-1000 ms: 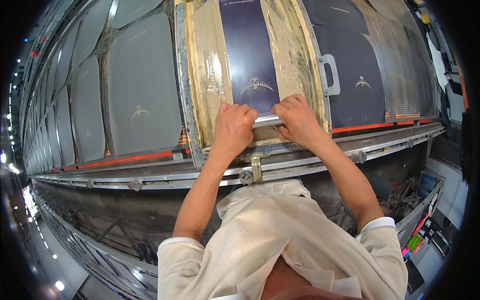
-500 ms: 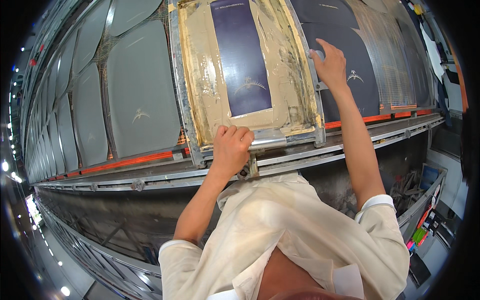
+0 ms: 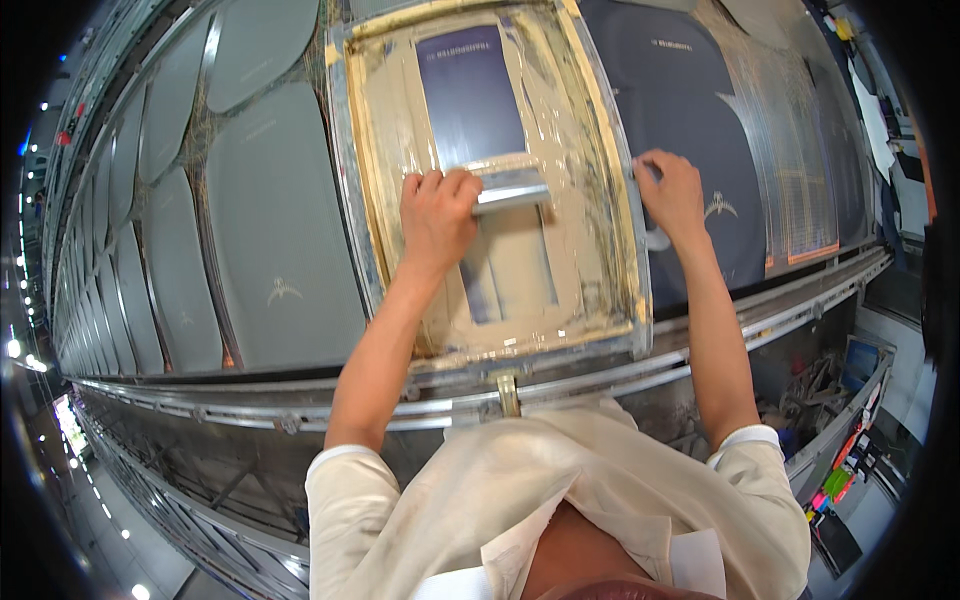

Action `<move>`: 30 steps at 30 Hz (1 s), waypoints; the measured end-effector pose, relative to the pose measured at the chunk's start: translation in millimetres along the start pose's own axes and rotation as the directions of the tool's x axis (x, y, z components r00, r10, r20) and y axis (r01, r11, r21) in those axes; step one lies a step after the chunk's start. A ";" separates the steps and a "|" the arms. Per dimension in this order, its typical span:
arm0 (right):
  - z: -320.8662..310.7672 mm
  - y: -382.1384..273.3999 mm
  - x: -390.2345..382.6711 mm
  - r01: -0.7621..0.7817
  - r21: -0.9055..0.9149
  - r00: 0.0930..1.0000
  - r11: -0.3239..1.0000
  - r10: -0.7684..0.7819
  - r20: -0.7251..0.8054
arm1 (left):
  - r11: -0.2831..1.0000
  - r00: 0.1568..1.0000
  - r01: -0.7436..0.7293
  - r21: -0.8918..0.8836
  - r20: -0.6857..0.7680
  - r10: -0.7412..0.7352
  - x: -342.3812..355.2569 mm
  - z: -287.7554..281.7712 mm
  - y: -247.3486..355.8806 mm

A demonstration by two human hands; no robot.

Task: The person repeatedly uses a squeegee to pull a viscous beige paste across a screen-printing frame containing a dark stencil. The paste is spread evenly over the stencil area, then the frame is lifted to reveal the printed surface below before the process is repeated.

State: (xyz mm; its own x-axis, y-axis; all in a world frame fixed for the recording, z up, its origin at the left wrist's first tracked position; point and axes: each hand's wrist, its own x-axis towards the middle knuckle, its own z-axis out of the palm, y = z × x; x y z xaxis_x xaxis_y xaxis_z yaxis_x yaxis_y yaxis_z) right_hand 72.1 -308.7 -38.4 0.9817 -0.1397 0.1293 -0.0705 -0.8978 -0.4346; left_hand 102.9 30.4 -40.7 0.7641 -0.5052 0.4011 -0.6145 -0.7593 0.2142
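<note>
My left hand [image 3: 438,215] is wrapped round the end of a metal-handled squeegee [image 3: 515,193], which lies across the middle of a screen printing frame [image 3: 630,240]. Beige ink [image 3: 505,255] covers much of the mesh. Beyond the squeegee, a dark purple printing area [image 3: 472,95] shows; on the near side that strip is mostly coated over with ink. At the frame's right edge my right hand [image 3: 675,195] is closed, thumb and fingertips against the rim; what they grip there is hidden.
Grey shaped panels [image 3: 285,220] with small pale prints lie in rows along the table to the left. Darker panels [image 3: 690,130] lie on the right, beside a bare orange-lined strip [image 3: 795,150]. A metal rail [image 3: 240,400] runs along the table's near edge.
The squeegee has gone from the frame's near end to its middle in my left hand, leaving beige ink over the near purple area. My right hand has closed at the frame's right edge.
</note>
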 end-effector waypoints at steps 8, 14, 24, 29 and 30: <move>-13.2 -27.4 95.1 0.025 0.350 0.984 0.936 -0.085 0.159 | 0.994 0.997 -0.039 0.101 -0.069 0.046 154.5 41.7 -121.5; 25.2 -87.5 241.3 0.631 0.253 0.775 0.733 -0.609 -0.168 | 0.992 0.989 0.064 -0.108 0.139 -0.049 220.9 27.8 -143.1; 94.7 -124.3 326.1 0.500 0.175 0.801 0.848 -0.529 0.280 | 0.975 0.887 0.209 -0.080 0.435 -0.155 262.4 41.6 -181.1; 94.5 -124.8 274.4 0.518 0.124 0.820 0.847 -0.532 0.212 | 0.988 0.927 0.150 -0.029 0.351 -0.131 216.2 36.4 -162.5; 90.1 -126.0 255.6 0.517 0.155 0.811 0.842 -0.539 0.226 | 0.989 0.931 0.147 -0.034 0.343 -0.126 201.3 32.7 -151.2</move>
State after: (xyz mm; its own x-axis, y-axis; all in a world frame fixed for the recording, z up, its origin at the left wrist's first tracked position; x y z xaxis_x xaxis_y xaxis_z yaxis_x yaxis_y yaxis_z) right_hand 347.8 -193.7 -30.9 0.8744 0.4653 0.1375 0.4751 -0.7637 -0.4371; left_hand 356.0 30.0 -21.5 0.8562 -0.5150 0.0405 -0.5019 -0.8109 0.3010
